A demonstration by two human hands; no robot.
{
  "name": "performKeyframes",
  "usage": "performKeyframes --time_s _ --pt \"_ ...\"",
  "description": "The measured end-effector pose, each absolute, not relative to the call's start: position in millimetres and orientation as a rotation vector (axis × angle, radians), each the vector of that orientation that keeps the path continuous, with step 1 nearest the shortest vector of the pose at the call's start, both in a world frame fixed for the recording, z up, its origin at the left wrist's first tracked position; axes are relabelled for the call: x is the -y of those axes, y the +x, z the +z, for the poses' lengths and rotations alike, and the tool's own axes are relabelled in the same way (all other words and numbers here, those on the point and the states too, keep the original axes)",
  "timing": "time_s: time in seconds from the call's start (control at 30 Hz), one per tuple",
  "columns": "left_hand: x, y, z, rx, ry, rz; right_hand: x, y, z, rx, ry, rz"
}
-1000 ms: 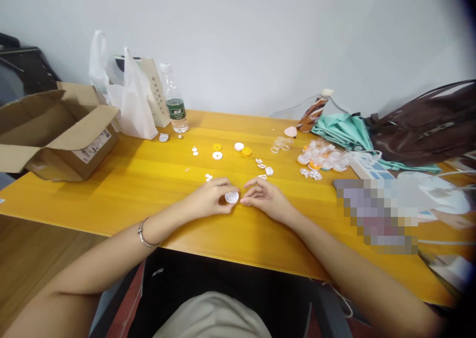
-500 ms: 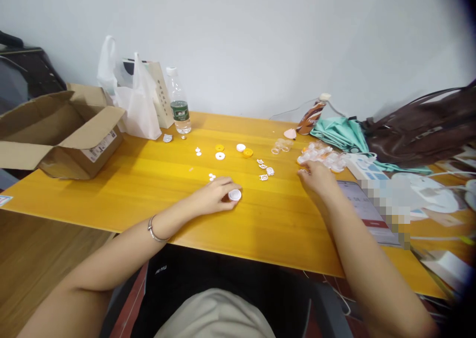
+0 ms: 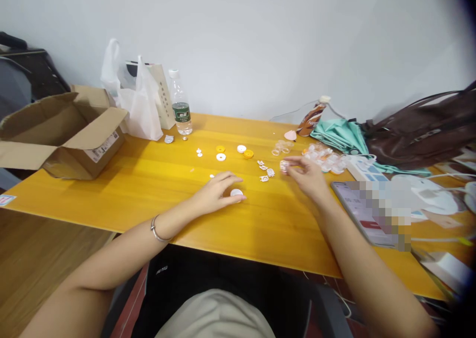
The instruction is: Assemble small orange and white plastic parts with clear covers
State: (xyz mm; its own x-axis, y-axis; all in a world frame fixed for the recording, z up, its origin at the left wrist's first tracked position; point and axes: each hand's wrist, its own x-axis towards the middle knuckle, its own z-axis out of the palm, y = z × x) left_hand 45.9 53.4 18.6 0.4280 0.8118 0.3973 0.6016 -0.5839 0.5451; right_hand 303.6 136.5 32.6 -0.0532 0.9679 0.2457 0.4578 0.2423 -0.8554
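Observation:
My left hand (image 3: 217, 194) rests on the table with thumb and fingers apart around a small white round cup-like part (image 3: 235, 192). The thumb lies along the near edge of this part; a gap shows between it and the fingers above. My right hand (image 3: 307, 176) pinches a small white piece with openings (image 3: 284, 167) between thumb and fingertips, just above the table. Left of that piece lie several similar white openwork pieces (image 3: 264, 178). Farther back are a white ring-like disc (image 3: 220, 157), yellow discs (image 3: 248, 154) and another white disc (image 3: 241, 149).
Clear plastic pieces (image 3: 327, 159) are heaped at the right, near a phone (image 3: 351, 204). A brown-labelled bottle (image 3: 310, 119), a green cloth-like bundle (image 3: 340, 134) and a dark bag (image 3: 416, 124) stand behind. An open cardboard box (image 3: 100, 154), plastic bag (image 3: 143, 112) and water bottle (image 3: 182, 112) are left.
My right hand has moved left from the heap of clear pieces, bringing the small white piece with it. My left hand's fingers have spread away from the white round part.

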Motion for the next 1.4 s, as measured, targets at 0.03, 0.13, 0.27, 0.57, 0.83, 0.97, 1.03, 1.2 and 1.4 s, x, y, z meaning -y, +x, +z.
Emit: performKeyframes --time_s 0.03,0.13,0.27,0.57,0.83,0.97,1.03,1.2,1.4 --pt "-53 47 19 -1.208 2.339 0.980 -127 290 33 1.592 -1.218 0.928" --pt "-53 52 20 -1.172 2.240 1.123 -99 254 28 1.432 -0.943 1.303" --pt "-53 56 18 -1.154 2.088 1.226 -79 229 17 1.320 -0.874 1.435" --pt "-57 59 13 -1.269 1.896 1.256 -86 234 18 1.322 -0.892 1.438" --pt "-56 53 14 -1.288 1.915 1.305 -143 300 17 2.054 -1.186 0.494" --pt "-54 54 13 -1.264 1.939 1.310 -146 298 4 2.337 -1.093 0.421" --pt "-54 55 13 -1.255 1.952 1.302 -146 294 0 2.374 -1.102 0.423" --pt "-52 54 15 -1.229 2.002 1.293 -141 289 3 2.341 -1.149 0.434" --pt "-46 52 24 -1.140 2.118 1.376 -123 278 12 2.085 -1.066 0.837"
